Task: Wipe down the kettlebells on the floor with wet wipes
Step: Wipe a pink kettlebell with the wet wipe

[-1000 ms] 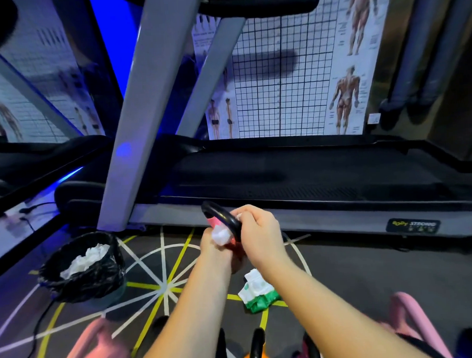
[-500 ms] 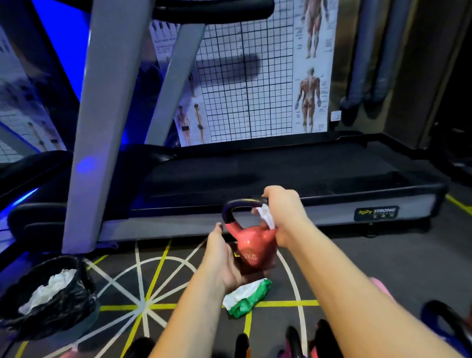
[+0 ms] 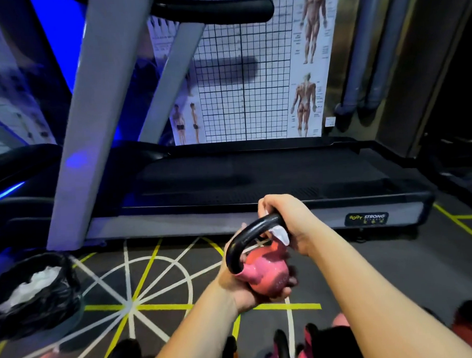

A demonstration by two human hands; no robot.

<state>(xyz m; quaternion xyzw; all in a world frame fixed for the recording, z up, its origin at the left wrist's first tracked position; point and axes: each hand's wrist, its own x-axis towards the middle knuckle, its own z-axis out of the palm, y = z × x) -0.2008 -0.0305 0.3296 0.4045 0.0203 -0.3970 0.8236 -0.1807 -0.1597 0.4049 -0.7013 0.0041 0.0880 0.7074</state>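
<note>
My left hand (image 3: 241,293) cups the pink kettlebell (image 3: 267,274) from beneath, fingers curled; my right hand (image 3: 292,225) clamps a white wipe (image 3: 281,235) round its black handle (image 3: 247,234).

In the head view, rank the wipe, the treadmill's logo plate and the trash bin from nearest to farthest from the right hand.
1. wipe: gripped in the right hand, on the kettlebell handle.
2. logo plate: to the right, on the treadmill side.
3. trash bin: far left, on the floor.
</note>
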